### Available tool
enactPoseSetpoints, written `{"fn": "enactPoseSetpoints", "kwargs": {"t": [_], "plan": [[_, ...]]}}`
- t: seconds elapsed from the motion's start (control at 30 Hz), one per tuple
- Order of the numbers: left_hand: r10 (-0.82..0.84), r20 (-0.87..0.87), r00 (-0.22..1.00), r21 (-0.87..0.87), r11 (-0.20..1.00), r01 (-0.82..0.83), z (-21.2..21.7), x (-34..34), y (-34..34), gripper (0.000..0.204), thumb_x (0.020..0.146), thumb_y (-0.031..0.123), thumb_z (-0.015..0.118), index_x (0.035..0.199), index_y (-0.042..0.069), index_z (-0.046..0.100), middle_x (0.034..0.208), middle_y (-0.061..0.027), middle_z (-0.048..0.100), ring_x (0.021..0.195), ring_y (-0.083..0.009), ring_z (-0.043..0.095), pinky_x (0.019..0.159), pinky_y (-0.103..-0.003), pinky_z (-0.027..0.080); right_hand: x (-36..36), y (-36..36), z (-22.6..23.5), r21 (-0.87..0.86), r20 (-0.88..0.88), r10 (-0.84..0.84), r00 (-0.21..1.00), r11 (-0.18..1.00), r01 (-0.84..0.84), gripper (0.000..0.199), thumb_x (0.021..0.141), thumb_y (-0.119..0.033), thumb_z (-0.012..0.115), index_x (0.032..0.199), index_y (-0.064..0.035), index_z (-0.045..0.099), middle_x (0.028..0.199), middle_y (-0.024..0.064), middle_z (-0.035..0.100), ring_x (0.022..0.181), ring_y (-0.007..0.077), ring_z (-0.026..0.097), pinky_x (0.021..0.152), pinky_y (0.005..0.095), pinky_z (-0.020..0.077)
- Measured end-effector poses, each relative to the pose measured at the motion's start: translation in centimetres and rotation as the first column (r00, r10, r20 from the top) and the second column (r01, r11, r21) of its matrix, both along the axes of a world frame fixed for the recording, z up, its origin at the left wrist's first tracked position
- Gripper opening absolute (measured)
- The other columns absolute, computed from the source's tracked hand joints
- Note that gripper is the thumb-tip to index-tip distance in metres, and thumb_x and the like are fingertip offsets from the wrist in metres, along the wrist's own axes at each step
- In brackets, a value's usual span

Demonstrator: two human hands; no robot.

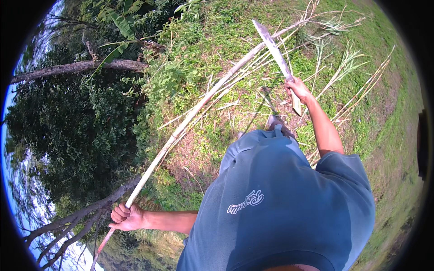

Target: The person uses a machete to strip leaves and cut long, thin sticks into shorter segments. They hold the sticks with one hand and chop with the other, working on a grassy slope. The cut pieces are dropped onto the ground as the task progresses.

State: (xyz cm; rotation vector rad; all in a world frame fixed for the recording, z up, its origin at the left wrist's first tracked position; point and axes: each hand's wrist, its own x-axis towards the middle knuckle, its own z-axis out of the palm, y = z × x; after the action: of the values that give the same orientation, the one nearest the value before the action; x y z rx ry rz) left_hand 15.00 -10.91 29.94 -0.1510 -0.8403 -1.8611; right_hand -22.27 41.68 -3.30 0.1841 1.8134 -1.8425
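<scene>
Both hands are full from where I watch: I have the left hand (126,217) wrapped tightly around a long pale pole (186,122) and the right hand (297,90) closed on the handle (295,106) of a machete (281,58). The pole's long axis runs diagonally across my view, from the lower left, through the left fist, up to the far right, where it thins into twigs. A short, darker length sticks out below that fist. The pole lies in front of the body, well out to the left at its near end, and ringed joints mark its surface. The machete's tip points up and to the left, away from the body, and its blade crosses the upper stretch of the pole; I cannot tell whether the 2 touch. Thin cut stalks (361,95) and leafy tops (346,65) lie on the grass (384,149) to the right. Below me I see a blue shirt (289,180); dark green trees (68,135) fill the left side
</scene>
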Motion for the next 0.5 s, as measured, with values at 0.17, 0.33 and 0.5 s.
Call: {"fn": "enactPoseSetpoints", "kwargs": {"t": [0.17,0.33,0.5], "plan": [[0.167,0.121,0.978,0.131,0.974,-0.183,1.2,0.5,1.8,0.058,0.102,0.053,0.029,0.056,0.016,0.025,0.052,0.0033,0.020,0.046,-0.0116,0.016,0.043,-0.028,0.015,-2.2,-0.8,-0.4,-0.113,0.235,0.036,0.971,0.994,-0.010,0.013,0.087,-0.013,0.061,0.095,-0.0081,0.053,0.071,-0.0004,0.052,0.055,0.0091,0.052,0.046,0.0238,0.0427],[0.346,0.221,0.912,0.107,0.921,-0.375,1.6,-0.1,3.3,0.053,0.103,0.046,0.036,0.059,0.015,0.030,0.053,0.0032,0.022,0.046,-0.0102,0.016,0.042,-0.028,0.014,-1.7,-2.9,-1.7,0.233,0.145,0.082,0.986,0.966,-0.115,0.014,0.076,-0.015,0.063,0.071,-0.0065,0.053,0.055,-0.0007,0.046,0.045,0.0104,0.045,0.042,0.0297,0.0359],[0.411,0.314,0.856,0.151,0.868,-0.472,2.0,-0.3,4.8,0.053,0.102,0.046,0.038,0.060,0.014,0.035,0.053,0.0022,0.027,0.045,-0.0109,0.019,0.042,-0.028,0.016,2.6,-6.9,4.5,0.478,-0.037,0.612,0.790,0.705,-0.524,0.019,0.075,-0.020,0.067,0.078,-0.0012,0.063,0.057,0.0053,0.056,0.050,0.0151,0.053,0.048,0.0341,0.0422]]}}
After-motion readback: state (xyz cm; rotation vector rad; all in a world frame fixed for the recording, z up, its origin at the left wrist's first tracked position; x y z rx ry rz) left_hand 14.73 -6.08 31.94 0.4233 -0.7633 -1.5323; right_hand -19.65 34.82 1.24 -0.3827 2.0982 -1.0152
